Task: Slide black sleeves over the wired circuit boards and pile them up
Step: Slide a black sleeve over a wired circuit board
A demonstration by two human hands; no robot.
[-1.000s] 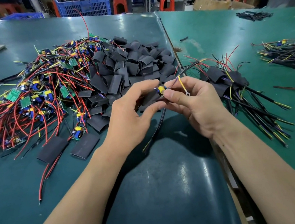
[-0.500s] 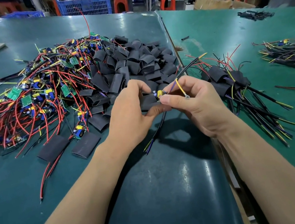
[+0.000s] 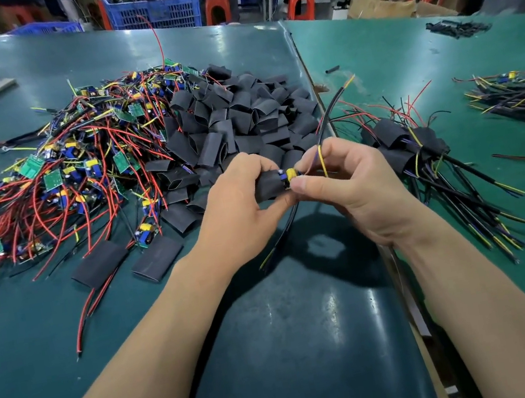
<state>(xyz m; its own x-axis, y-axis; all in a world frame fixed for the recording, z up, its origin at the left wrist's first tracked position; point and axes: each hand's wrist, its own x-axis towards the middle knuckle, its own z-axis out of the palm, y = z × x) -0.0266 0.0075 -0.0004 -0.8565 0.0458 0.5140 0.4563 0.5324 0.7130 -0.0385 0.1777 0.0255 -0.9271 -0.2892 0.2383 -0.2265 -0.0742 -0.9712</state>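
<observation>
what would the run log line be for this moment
step: sleeving | left hand: holds black sleeve | right hand: pinches board and wires | board: partly in | finished pile: right

Left hand [image 3: 239,216]: bare, no glove, no ring visible.
Right hand [image 3: 362,189]: bare, no glove; thumbnail short and plain.
Left forearm [image 3: 149,360]: bare from wrist to frame edge; no sleeve in view.
Right forearm [image 3: 486,297]: bare from wrist to frame edge; no sleeve in view.
Wrists: no watch, band or bracelet visible.
Markings: none that can be made out.
</observation>
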